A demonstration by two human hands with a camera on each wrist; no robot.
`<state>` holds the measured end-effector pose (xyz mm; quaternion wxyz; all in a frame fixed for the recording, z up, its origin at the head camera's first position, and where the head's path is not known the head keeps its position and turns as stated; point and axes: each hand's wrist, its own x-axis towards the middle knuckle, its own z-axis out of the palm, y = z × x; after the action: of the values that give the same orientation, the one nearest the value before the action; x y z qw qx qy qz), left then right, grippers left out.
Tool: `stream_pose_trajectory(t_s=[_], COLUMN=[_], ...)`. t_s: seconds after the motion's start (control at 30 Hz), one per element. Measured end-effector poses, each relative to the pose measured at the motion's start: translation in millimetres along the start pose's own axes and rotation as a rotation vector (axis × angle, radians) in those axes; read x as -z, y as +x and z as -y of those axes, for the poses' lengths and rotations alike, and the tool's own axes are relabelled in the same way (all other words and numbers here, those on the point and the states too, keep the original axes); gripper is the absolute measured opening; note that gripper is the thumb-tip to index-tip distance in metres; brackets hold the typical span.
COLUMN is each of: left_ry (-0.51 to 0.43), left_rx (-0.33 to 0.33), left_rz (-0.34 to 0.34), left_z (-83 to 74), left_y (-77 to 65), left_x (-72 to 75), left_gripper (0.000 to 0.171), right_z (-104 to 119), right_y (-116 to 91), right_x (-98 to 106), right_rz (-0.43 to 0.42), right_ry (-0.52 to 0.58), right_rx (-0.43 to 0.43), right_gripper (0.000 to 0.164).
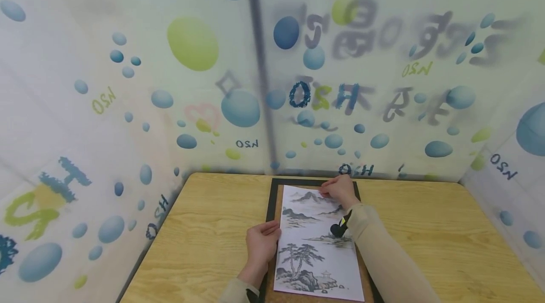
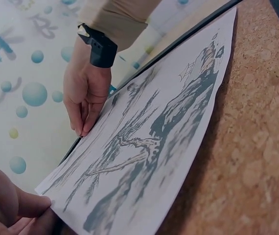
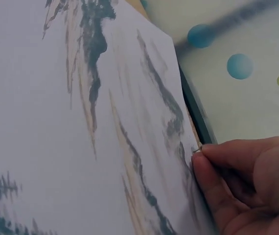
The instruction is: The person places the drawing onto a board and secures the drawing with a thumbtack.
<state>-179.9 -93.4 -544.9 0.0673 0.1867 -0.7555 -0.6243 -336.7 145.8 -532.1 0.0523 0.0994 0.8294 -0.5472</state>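
A white sheet with an ink landscape painting [image 1: 317, 246] lies over a dark-framed cork board [image 2: 257, 83]. At its left edge, my left hand [image 1: 262, 245] pinches the paper, the thumb tip at the margin in the left wrist view. My right hand [image 1: 340, 190] reaches over to the top edge of the sheet. Between its thumb and forefinger it pinches a tiny shiny pin [image 3: 197, 149], set against the paper's edge; its full shape is hidden by the fingertips. The sheet bows up off the cork along one side.
The board's black frame [image 1: 271, 199] rests on a wooden table [image 1: 213, 227]. Behind the table hangs a pale curtain [image 1: 191, 104] printed with blue and green drops. A black wrist camera [image 1: 339, 229] sits on the right wrist.
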Motion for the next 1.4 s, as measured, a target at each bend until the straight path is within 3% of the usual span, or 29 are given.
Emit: stream_pose_trajectory(t_s=[0.17,0.47,0.73,1.4], left_ry=[-0.003,-0.008,-0.007,-0.005], left_rx=[0.008,0.023,0.009,0.002], left_rz=[0.000,0.007,0.010,0.017], left_z=[-0.7,1.1,1.3,1.7], left_y=[0.2,2.3,2.3,1.1], left_x=[-0.2,-1.7,-0.4,1.3], left_gripper=[0.022,0.022,0.022,0.023], right_z=[-3.1,-5.3,-5.5,-2.4], right_y=[0.9,0.6,2.6,3.1], right_x=[-0.8,1.8,2.3,-3.8], right_rz=[-0.013,0.003,-0.032,-0.048], right_ry=[-0.056,0.069,0.057,-0.161], right_rx=[0.044,0.015,-0.003,0.093], right_gripper=[0.014,0.010,0.009,0.006])
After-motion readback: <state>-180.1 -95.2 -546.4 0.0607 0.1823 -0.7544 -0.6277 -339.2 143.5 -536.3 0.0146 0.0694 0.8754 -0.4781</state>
